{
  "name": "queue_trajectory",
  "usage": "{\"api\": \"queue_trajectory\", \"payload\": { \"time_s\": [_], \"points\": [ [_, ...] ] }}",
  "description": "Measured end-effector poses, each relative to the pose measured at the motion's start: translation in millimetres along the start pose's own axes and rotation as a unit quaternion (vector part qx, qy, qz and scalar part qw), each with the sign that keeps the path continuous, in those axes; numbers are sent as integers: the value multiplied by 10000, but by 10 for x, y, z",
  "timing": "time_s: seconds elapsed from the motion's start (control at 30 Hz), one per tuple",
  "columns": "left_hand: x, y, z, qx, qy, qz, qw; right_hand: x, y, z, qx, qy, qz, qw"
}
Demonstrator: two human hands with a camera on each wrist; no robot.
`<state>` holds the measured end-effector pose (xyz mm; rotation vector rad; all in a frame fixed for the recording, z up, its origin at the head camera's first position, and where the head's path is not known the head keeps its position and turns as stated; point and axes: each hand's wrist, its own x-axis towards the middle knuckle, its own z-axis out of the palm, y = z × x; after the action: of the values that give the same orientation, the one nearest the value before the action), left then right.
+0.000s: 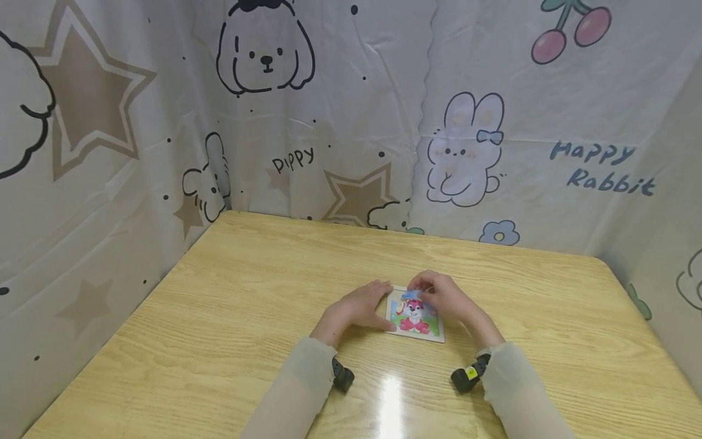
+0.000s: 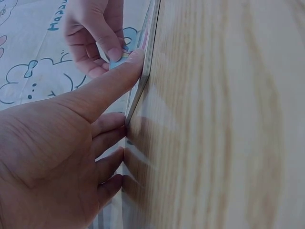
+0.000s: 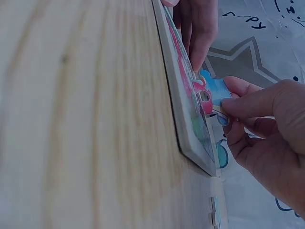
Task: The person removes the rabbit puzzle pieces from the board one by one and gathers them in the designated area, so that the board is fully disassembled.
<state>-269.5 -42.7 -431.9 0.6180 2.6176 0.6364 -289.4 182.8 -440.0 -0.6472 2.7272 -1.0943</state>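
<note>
A small square jigsaw puzzle [image 1: 415,317] with a pale rim lies on the table between the hands; its picture shows a pink and white cartoon animal. My right hand [image 1: 445,297] pinches a blue puzzle piece [image 3: 218,89] between thumb and fingers, tilted over the puzzle's far part. Pink and a bit of yellow also show on that piece. My left hand [image 1: 359,305] spans the puzzle's left side, its thumb [image 2: 125,71] pressing on the near left corner and its fairly straight fingers reaching along the edge to the far corner.
The wooden table [image 1: 263,292] carries the puzzle. Just right of it, thin edges of small flat pieces [image 3: 213,212] show in the right wrist view. A printed curtain [image 1: 356,110] hangs behind the table and at both sides. Both wrists wear black cameras [image 1: 343,376].
</note>
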Motion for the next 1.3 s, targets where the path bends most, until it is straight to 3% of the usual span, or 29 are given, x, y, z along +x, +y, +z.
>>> {"api": "queue_trajectory", "payload": {
  "time_s": [0.73,1.3],
  "points": [
    [7,-1,10,-72,-39,46,10000,-214,138,-138,465,257,494,9974],
    [2,4,6,-40,-25,118,9999,-470,354,-362,351,455,679,9960]
  ]
}}
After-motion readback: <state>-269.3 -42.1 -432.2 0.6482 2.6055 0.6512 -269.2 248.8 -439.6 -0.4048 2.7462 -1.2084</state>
